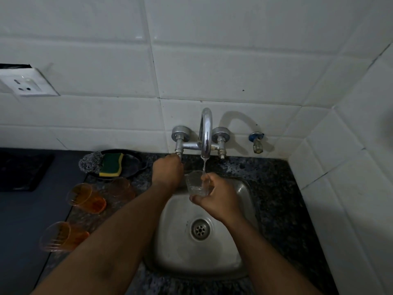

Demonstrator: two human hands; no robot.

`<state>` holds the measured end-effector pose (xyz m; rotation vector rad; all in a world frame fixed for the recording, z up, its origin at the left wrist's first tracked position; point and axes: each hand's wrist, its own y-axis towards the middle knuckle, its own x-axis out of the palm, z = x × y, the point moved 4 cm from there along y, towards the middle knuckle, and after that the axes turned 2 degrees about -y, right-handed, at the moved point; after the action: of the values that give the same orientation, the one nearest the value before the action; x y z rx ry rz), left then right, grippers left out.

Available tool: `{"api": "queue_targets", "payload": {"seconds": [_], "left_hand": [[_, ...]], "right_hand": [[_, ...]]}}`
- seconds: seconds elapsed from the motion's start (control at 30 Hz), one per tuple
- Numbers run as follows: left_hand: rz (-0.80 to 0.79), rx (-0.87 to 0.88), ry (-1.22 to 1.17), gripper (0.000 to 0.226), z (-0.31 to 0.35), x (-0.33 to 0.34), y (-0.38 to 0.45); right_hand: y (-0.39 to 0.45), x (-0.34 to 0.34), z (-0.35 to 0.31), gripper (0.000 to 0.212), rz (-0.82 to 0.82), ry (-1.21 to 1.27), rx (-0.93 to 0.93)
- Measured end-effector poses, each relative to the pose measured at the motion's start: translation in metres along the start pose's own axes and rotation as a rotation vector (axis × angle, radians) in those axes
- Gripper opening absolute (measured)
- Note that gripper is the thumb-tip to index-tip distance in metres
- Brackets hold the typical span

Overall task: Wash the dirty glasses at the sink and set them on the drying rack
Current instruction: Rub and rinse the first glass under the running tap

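My right hand [214, 199] holds a small clear glass [194, 185] tilted under the spout of the steel tap [205, 135], and a thin stream of water [204, 166] runs into it over the steel sink [242, 258]. My left hand [168, 171] is closed around the tap's left valve handle, which it hides. Three orange-tinted glasses lie on their sides on the counter to the left: one near the sink [122, 189], one further left [86, 198], one nearest me [61, 236].
A dark dish [131, 161] behind the glasses carries a green-and-yellow sponge [111, 165] and a steel scrubber [91, 162]. A small separate tap [257, 142] juts from the tiled wall at the right. A wall socket [25, 84] sits at the left. A dark mat [21, 171] lies far left.
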<state>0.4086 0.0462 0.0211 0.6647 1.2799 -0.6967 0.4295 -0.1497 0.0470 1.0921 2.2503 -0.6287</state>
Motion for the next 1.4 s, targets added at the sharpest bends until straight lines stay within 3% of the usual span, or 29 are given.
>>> {"api": "queue_targets", "payload": {"seconds": [0.13, 0.23, 0.3, 0.37, 0.43, 0.53, 0.67, 0.73, 0.87, 0.97, 1.13, 1.3, 1.4], "left_hand": [[-0.031, 0.002, -0.024, 0.025, -0.001, -0.002, -0.002], [-0.114, -0.12, -0.192, 0.036, -0.007, 0.002, -0.01], [-0.208, -0.279, -0.334, 0.042, -0.015, 0.009, -0.021], [-0.346, -0.437, -0.566, 0.038, -0.019, 0.02, -0.034], [-0.528, -0.536, -0.959, 0.028, -0.013, 0.032, -0.051], [-0.704, -0.501, -1.287, 0.029, -0.002, 0.035, -0.081], [-0.796, -0.441, -1.494, 0.044, 0.002, 0.032, -0.115], [-0.789, -0.454, -1.566, 0.048, 0.003, 0.033, -0.125], [-0.7, -0.494, -1.496, 0.055, -0.004, 0.031, -0.131], [-0.593, -0.56, -1.378, 0.064, -0.012, 0.023, -0.121], [-0.363, -0.376, -0.994, 0.049, -0.015, -0.016, -0.082], [-0.236, -0.22, -0.643, 0.049, 0.001, -0.047, -0.057], [-0.146, -0.139, -0.504, 0.049, 0.013, -0.057, -0.054]], "right_hand": [[-0.004, -0.002, 0.003, 0.049, 0.009, -0.006, 0.028], [-0.005, 0.002, 0.008, 0.048, 0.061, 0.078, 0.053], [-0.005, 0.008, 0.01, 0.051, 0.011, 0.129, 0.056], [-0.005, 0.011, 0.013, 0.053, -0.016, 0.125, 0.066], [-0.007, 0.009, 0.015, 0.052, 0.015, 0.136, 0.076], [-0.006, 0.012, 0.015, 0.05, -0.067, 0.189, 0.091], [-0.007, 0.016, 0.023, 0.044, -0.092, 0.205, 0.152], [-0.009, 0.019, 0.027, 0.051, -0.121, 0.233, 0.165], [-0.015, 0.023, 0.027, 0.07, -0.13, 0.299, 0.113], [-0.024, 0.029, 0.026, 0.06, -0.077, 0.318, 0.034], [-0.025, 0.046, 0.042, 0.019, -0.107, 0.758, 0.217], [-0.023, 0.051, 0.048, 0.022, -0.119, 1.058, 0.326], [-0.016, 0.046, 0.052, 0.025, -0.092, 0.969, 0.351]]}}
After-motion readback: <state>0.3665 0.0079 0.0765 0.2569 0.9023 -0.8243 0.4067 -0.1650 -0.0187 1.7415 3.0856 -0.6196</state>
